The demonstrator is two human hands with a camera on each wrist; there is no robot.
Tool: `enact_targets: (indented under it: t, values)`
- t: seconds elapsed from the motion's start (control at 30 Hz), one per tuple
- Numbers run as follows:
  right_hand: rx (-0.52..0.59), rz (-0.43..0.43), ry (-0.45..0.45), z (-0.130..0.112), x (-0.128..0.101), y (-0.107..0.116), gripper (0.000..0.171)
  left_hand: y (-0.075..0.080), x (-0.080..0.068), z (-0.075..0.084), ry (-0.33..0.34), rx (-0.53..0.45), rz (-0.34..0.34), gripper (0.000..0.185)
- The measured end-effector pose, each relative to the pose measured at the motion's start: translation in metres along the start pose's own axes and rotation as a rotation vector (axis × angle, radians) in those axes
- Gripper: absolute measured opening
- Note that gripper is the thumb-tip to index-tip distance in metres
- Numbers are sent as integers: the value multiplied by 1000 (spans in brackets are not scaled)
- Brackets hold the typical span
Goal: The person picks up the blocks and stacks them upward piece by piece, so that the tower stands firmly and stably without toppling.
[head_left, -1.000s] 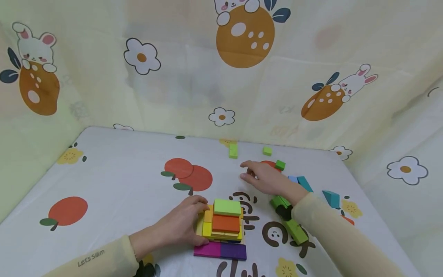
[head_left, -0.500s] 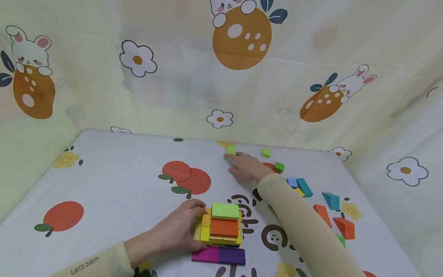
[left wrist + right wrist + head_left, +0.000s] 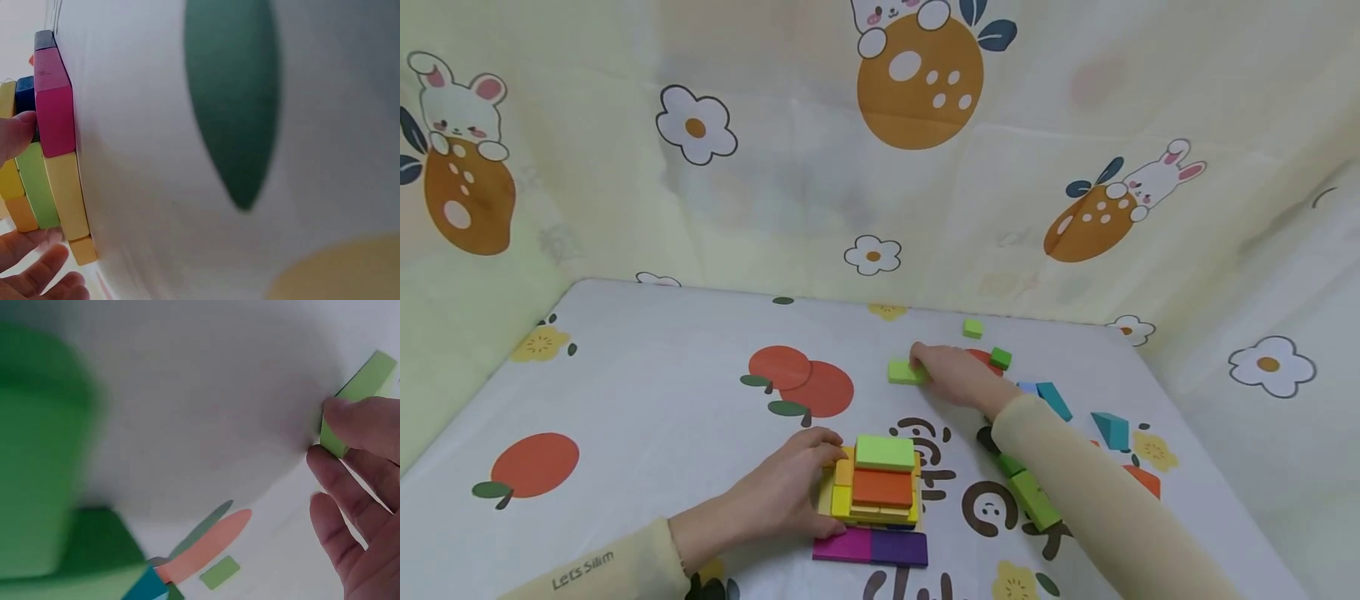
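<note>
In the head view, the right hand [image 3: 953,375] covers one end of a light green block [image 3: 904,372], its sleeve [image 3: 1090,492] partly hides an orange block [image 3: 1144,481], and the left hand [image 3: 788,485] covers one side of a stack [image 3: 883,487]. The left wrist view's left edge crops that hand; the right wrist view's left edge crops a blurred green block [image 3: 37,456].

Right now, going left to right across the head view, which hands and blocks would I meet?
Left hand, block stack, right hand, slim teal block, teal wedge, rightmost orange block; overlapping pieces left out.
</note>
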State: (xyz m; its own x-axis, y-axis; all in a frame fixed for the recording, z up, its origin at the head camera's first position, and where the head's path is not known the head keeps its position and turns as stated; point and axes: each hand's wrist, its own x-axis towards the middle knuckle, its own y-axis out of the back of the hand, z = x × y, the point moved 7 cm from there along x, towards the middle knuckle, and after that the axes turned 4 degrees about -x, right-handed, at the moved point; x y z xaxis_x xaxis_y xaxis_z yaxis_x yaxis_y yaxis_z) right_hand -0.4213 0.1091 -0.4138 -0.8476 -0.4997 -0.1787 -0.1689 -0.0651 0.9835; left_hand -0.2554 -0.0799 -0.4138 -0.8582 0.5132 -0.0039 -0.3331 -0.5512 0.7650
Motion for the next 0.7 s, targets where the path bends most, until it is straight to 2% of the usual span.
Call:
enact_targets:
  t: [0.1,0.2,0.37,0.7]
  values:
    - [26,-11,-10,2,-9,-2,40,0,0,0,1,1,-1,69]
    - [8,26,-18,5,-14,-1,46,-1,1,0,5,2,-1,69]
    - [-12,80,-13,9,-16,1,37,-1,1,-1,4,1,-1,70]
    - [32,123,-47,13,-24,7,36,0,0,0,-23,15,14,68]
